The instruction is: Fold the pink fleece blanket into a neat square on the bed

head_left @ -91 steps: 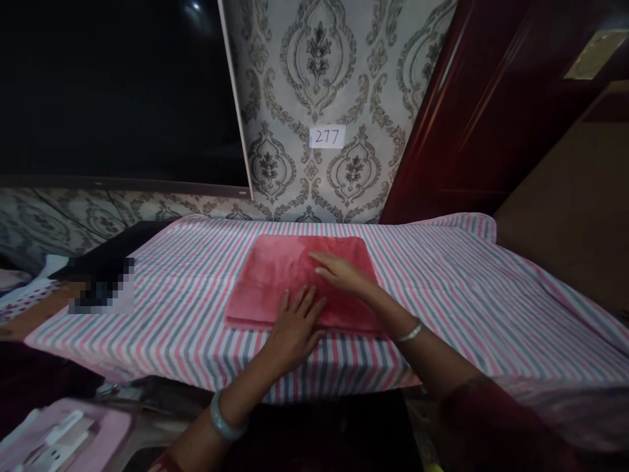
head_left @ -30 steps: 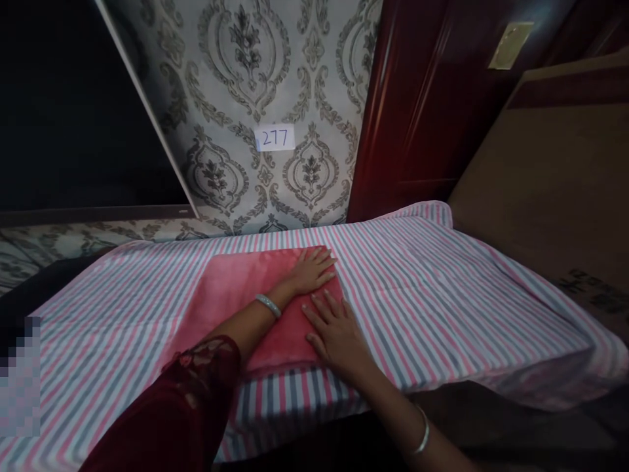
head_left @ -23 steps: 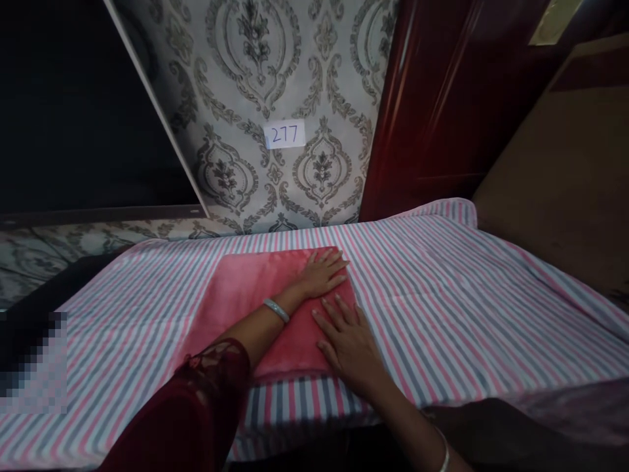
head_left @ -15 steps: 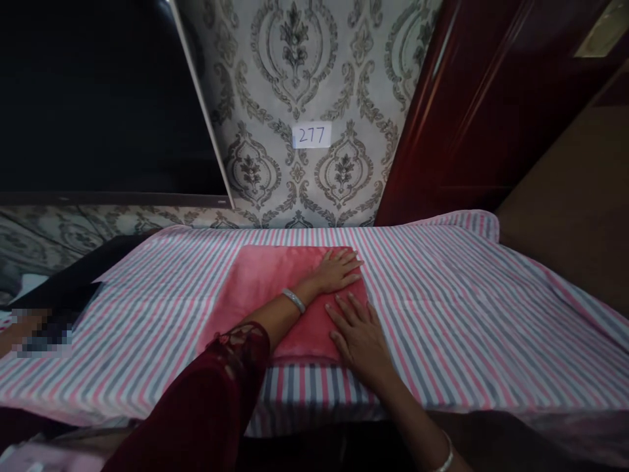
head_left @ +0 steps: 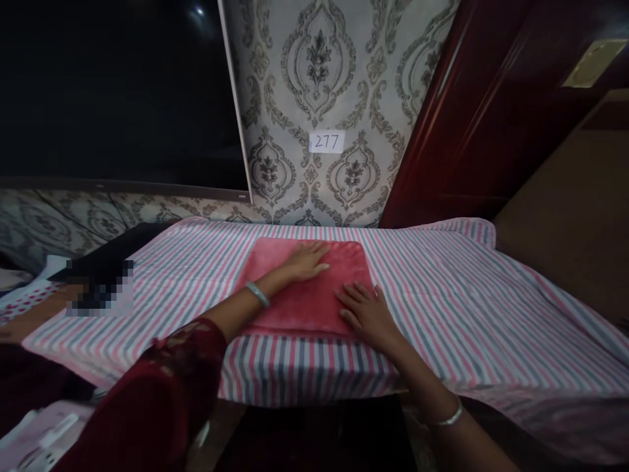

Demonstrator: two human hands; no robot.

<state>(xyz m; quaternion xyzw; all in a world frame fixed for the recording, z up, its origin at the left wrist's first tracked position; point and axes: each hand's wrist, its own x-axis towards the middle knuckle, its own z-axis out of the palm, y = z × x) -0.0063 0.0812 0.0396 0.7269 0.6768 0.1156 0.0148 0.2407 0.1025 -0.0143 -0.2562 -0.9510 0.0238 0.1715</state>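
Note:
A folded pink plush cloth (head_left: 299, 308) lies flat on a table spread with a striped cloth (head_left: 442, 314). My left hand (head_left: 305, 261) rests palm down on its upper middle, fingers stretched out. At its right side, my right hand (head_left: 366, 313) lies with fingers spread, partly over the edge. Both palms touch the plush surface and neither hand grips it. A silvery bangle circles each wrist.
A large dark screen (head_left: 113, 98) stands at the back left. Behind the table are patterned wallpaper and a card (head_left: 327, 141) reading 277. A dark red door (head_left: 472, 124) is at the right. Something at the far left is pixelated.
My left hand has slid leftward from the right end of the pink cloth to its upper middle. My right hand stays at the right edge. The camera view has shifted slightly.

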